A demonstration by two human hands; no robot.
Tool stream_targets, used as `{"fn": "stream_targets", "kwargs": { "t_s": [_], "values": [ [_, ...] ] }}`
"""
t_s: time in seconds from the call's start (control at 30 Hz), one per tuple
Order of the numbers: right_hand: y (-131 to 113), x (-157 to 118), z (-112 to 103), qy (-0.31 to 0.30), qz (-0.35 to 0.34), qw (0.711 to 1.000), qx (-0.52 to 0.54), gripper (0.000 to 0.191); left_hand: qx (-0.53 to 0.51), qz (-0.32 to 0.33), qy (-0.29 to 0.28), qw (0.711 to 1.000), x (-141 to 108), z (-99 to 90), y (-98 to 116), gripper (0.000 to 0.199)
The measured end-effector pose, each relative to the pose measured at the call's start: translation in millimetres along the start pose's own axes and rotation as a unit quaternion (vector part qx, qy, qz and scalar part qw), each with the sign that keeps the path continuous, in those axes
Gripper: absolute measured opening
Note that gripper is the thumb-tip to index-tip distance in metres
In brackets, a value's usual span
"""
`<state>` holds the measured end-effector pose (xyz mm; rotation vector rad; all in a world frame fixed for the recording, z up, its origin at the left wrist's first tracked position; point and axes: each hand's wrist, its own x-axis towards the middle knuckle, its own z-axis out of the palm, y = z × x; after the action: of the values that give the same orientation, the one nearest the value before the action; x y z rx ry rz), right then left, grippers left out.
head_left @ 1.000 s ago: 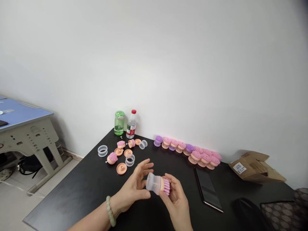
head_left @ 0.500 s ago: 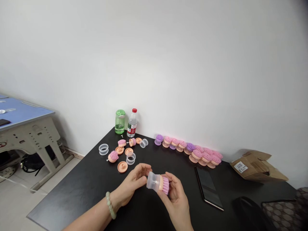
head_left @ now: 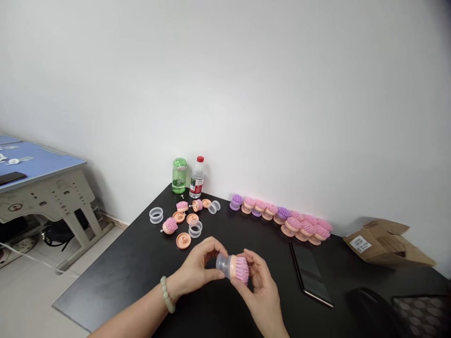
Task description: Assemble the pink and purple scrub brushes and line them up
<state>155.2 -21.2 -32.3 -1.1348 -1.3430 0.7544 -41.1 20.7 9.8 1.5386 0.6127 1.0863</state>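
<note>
Between my hands, above the black table, is a scrub brush (head_left: 240,269) with pink bristles and a peach base, lying sideways. A clear plastic ring (head_left: 222,266) sits against its base, on the left side. My right hand (head_left: 260,286) grips the brush by its bristle end, fingers around it. My left hand (head_left: 202,265), with a beaded bracelet (head_left: 167,295) at the wrist, pinches the clear ring between thumb and fingers. To the left lie loose pink brush heads (head_left: 170,226), peach discs (head_left: 183,241) and clear rings (head_left: 156,215).
A row of pink and purple brushes (head_left: 293,224) stands along the wall. At the back are a green bottle (head_left: 179,176) and a red-capped water bottle (head_left: 196,178). A phone (head_left: 312,274) and a brown paper bag (head_left: 380,244) lie to the right.
My left thumb and fingers have closed on the clear ring, where before they were beside it. The view has shifted slightly to the left.
</note>
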Motion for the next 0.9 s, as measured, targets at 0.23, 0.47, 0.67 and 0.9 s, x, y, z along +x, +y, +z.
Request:
{"fn": "stream_targets", "kwargs": {
  "t_s": [0.23, 0.47, 0.67, 0.9],
  "values": [
    [-1, -3, 2, 0.011, 0.019, 1.0, -0.003, 0.054, 0.108, -0.045, -0.022, 0.993, -1, 0.8, 1, 0.059],
    [8, 2, 0, -0.018, 0.091, 0.995, 0.023, 0.058, 0.336, 0.107, -0.001, 0.936, -7, 8.9, -9, 0.043],
    [1, 2, 15, -0.032, 0.14, 0.983, 0.111, 0.056, 0.336, 0.175, 0.034, 0.925, -15, 10.1, -3, 0.035],
    [-7, 29, 41, -0.098, 0.017, 0.995, 0.029, 0.041, -0.071, 0.113, 0.288, 0.948, -2, -21.2, 25, 0.043]
  ]
}}
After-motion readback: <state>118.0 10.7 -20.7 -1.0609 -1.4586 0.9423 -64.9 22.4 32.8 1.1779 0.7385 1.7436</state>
